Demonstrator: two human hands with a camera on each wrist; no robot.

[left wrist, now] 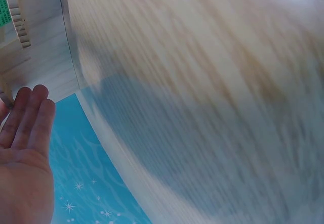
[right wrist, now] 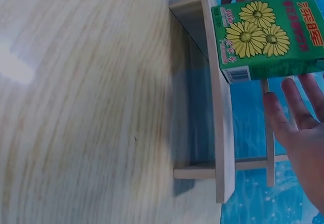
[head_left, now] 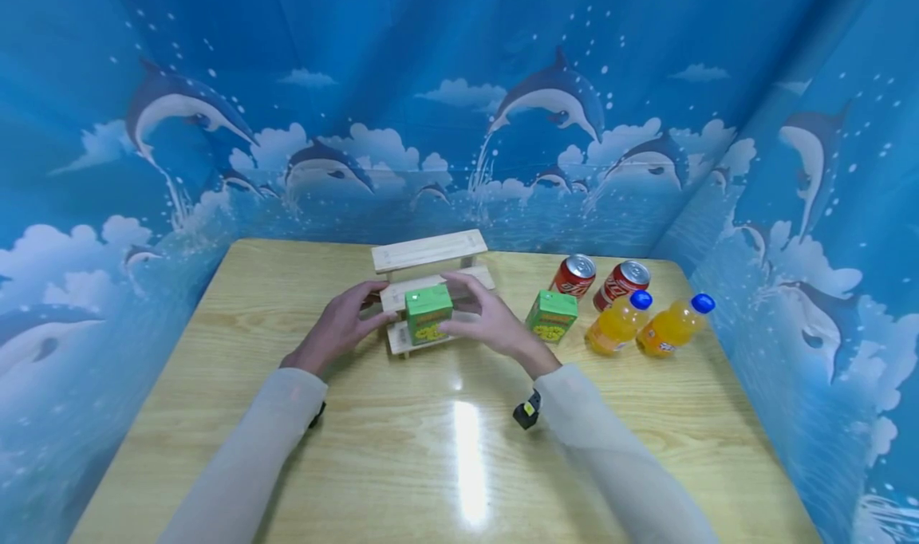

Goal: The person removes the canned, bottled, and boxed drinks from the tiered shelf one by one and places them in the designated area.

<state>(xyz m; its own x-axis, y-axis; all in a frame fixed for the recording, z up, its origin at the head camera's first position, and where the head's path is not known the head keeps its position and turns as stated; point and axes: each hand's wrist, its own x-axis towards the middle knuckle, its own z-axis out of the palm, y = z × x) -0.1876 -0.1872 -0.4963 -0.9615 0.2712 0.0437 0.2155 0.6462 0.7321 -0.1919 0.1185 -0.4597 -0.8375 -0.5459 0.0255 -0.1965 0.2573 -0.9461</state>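
Note:
A green drink carton (head_left: 428, 314) with yellow flowers stands on the lowest step of a small three-tier wooden shelf (head_left: 431, 249). To its left is my left hand (head_left: 345, 321), its fingers by the shelf's side; in the left wrist view those fingers (left wrist: 33, 118) look straight. My right hand (head_left: 488, 321) is spread at the carton's right, thumb close to its front corner. Seen from the right wrist, the carton (right wrist: 268, 39) sits at the step's edge with the right fingers (right wrist: 298, 105) extended beside it. Whether either hand touches it is hard to tell.
Right of the shelf stands a second green carton (head_left: 551, 316). Beyond it are two red soda cans (head_left: 573, 277) and two orange drink bottles (head_left: 617, 325) with blue caps. A dolphin-print curtain (head_left: 459, 129) borders the wooden table (head_left: 373, 448) at the back and sides.

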